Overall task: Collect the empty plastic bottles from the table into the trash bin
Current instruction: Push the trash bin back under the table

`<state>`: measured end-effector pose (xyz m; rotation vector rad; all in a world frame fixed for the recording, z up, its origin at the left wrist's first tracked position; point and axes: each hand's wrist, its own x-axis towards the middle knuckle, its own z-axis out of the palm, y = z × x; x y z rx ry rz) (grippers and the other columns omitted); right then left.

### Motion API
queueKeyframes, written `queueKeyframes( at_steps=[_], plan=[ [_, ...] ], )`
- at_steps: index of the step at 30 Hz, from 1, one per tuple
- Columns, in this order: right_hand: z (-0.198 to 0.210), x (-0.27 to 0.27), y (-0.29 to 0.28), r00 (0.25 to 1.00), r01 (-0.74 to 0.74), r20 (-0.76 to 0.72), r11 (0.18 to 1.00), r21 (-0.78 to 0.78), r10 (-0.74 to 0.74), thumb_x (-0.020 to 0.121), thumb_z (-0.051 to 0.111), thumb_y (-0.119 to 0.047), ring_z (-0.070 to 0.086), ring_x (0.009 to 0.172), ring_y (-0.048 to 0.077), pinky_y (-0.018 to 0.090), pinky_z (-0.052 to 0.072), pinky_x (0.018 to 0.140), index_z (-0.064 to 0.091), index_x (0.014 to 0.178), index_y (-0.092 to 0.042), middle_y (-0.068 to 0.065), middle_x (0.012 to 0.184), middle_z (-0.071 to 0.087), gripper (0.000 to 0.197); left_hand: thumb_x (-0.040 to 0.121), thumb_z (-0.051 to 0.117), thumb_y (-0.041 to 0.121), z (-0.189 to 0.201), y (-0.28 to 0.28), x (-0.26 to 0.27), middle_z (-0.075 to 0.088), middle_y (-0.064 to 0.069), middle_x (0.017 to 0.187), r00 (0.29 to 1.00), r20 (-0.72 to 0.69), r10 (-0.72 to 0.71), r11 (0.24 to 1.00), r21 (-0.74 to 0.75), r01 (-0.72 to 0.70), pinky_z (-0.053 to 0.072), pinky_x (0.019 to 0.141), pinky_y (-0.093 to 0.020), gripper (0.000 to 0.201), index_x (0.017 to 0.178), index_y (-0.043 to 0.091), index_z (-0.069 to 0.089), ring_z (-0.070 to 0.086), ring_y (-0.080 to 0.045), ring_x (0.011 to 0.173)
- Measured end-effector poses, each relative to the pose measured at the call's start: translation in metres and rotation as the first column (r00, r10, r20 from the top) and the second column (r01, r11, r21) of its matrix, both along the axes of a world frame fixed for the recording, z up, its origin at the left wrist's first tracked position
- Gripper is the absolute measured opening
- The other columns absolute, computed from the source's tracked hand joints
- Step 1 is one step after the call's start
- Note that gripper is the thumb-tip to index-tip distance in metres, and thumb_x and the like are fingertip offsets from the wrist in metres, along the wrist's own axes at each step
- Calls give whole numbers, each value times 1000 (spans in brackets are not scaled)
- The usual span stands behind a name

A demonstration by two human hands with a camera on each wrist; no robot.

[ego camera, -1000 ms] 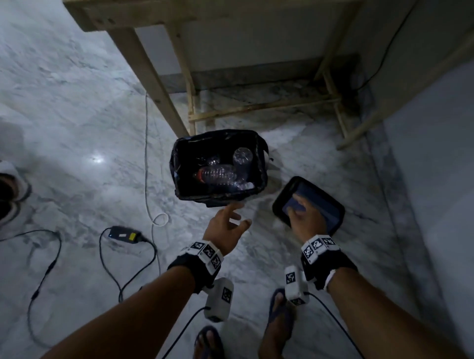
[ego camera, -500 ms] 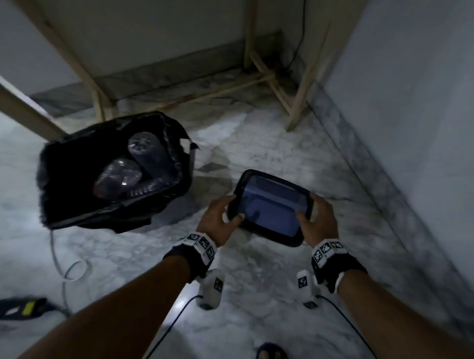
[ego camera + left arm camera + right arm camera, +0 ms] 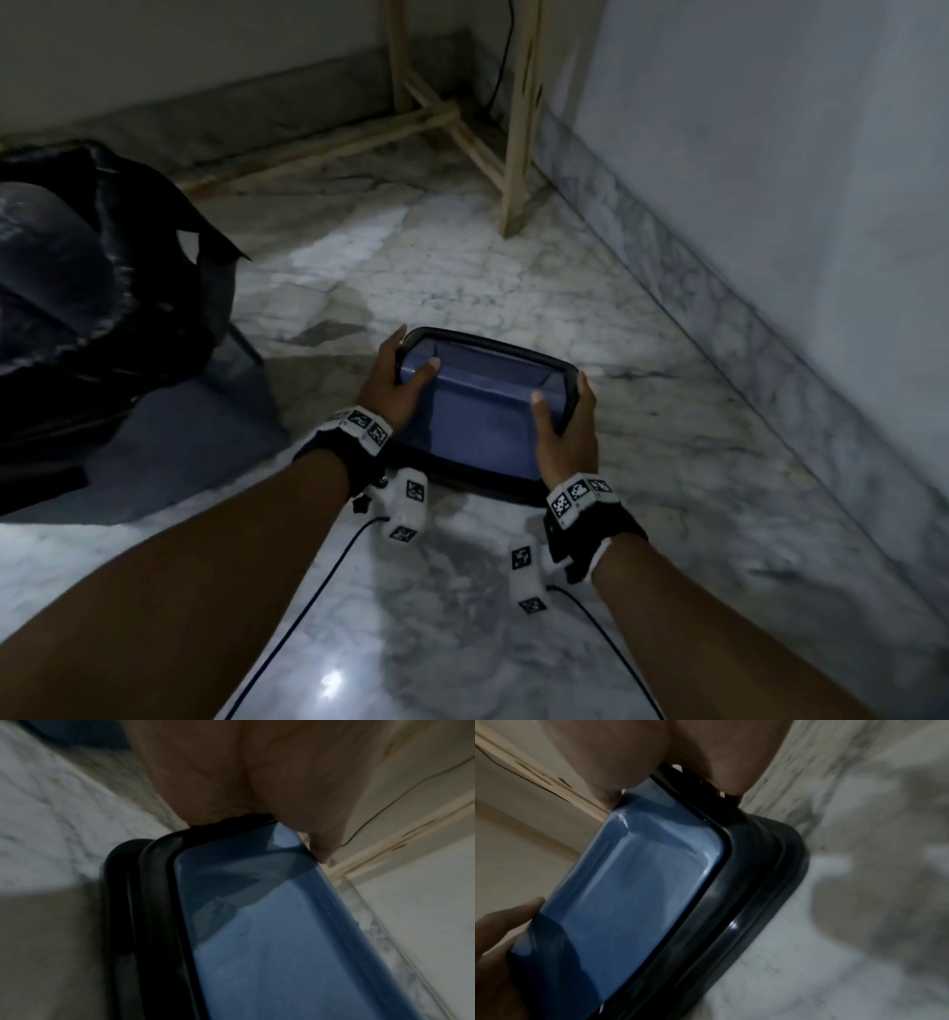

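Note:
A swing lid [image 3: 482, 411], blue panel in a black frame, is held above the marble floor in front of me. My left hand [image 3: 395, 380] grips its left edge with the thumb on the blue panel. My right hand [image 3: 565, 426] grips the right edge the same way. The left wrist view has the lid [image 3: 257, 923] under my left hand [image 3: 231, 770]; the right wrist view has the lid [image 3: 641, 882] under my right hand [image 3: 706, 746]. The trash bin [image 3: 128, 308], lined with a black bag, stands at the left edge. A blurred clear bottle [image 3: 46, 241] lies inside it.
The wooden table's legs [image 3: 518, 128] and cross braces [image 3: 328, 149] stand at the back, near the corner. A grey wall [image 3: 770, 180] with a marble skirting runs along the right. Wrist camera cables [image 3: 308, 606] trail over the floor below my arms.
My left hand has left the bin's rim and joined the right hand on the lid. The lid has come up off the floor toward me. The view has swung right, putting the bin at the left edge.

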<state>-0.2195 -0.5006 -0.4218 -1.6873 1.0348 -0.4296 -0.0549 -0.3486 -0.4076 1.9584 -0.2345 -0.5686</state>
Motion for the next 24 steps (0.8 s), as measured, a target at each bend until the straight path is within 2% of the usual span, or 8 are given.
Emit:
queueKeyframes(
  at_steps=[6,9,12,15,17,19,21,24],
  plan=[
    [33,-2,2,1000,-24,16,999,-25,25,93,54,-45,37,142,24,42,36,113,22,153,-25,1,158,33,71,97,63,19,37,13,-9,41,-4,158,995,93,-31,999,-41,35,31,107,-17,58,150,17,39,39,-17,145],
    [72,-1,-3,999,-20,35,998,-59,23,93,55,-44,41,139,23,32,37,109,23,152,-28,-1,156,37,69,97,63,21,73,14,-10,44,0,156,990,137,-17,995,-98,31,35,114,-26,57,149,21,41,42,-17,143],
    [123,4,-13,997,-15,77,991,-131,25,93,56,-42,42,138,21,25,34,106,26,151,-25,-1,155,39,67,96,64,27,119,7,-12,49,9,148,985,164,46,988,-153,-21,38,108,-24,59,150,24,41,47,-10,134],
    [191,14,-21,987,-51,136,971,-231,84,92,55,-46,42,139,21,34,37,111,27,151,-23,0,155,39,69,96,63,33,178,4,-12,52,10,144,973,205,102,975,-213,-57,38,100,-22,61,151,26,39,50,-8,125],
    [238,24,-23,979,-79,161,957,-280,128,92,54,-48,41,139,21,33,37,110,25,151,-25,-1,155,38,70,95,63,39,220,7,-8,55,5,145,964,228,141,967,-241,-84,41,97,-25,61,151,29,38,54,-10,120],
    [282,35,-18,967,-100,190,940,-327,169,92,53,-48,42,138,22,29,36,107,25,151,-26,-1,155,39,69,95,62,43,257,17,-3,55,3,148,949,262,177,953,-287,-98,46,102,-31,63,152,32,37,55,-13,123],
    [320,45,-7,958,-120,203,924,-362,203,93,53,-47,43,137,22,24,34,102,26,150,-27,-2,154,40,67,95,62,42,291,33,3,49,4,153,929,303,212,936,-336,-104,44,111,-36,65,154,29,35,51,-15,135],
    [364,63,20,934,-170,233,909,-381,272,92,53,-49,41,139,21,27,34,107,25,150,-29,-2,155,39,67,95,62,43,333,68,9,46,7,156,893,345,288,907,-398,-138,42,114,-33,66,153,28,35,46,-10,139]
  ],
)
